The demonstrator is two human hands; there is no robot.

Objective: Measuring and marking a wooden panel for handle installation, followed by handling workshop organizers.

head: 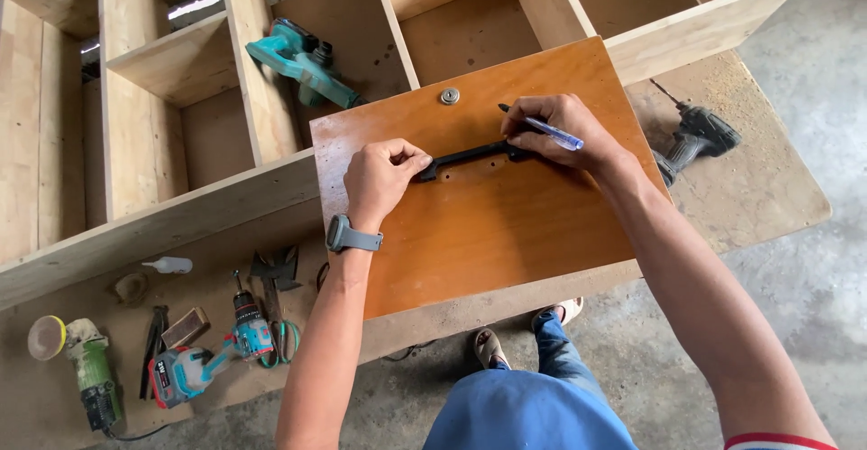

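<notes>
At frame centre my left hand (384, 179) pins the black handle (470, 155) onto the brown panel (506, 224), fingers curled; my right hand (564, 129) presses its other end, fingers pinching a blue pen (546, 128).

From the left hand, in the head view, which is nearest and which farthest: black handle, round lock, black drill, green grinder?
1. Black handle: under the left hand.
2. Round lock: above it, on the panel.
3. Black drill: far right.
4. Green grinder: lower left.
Drill and grinder are too close to call.
</notes>
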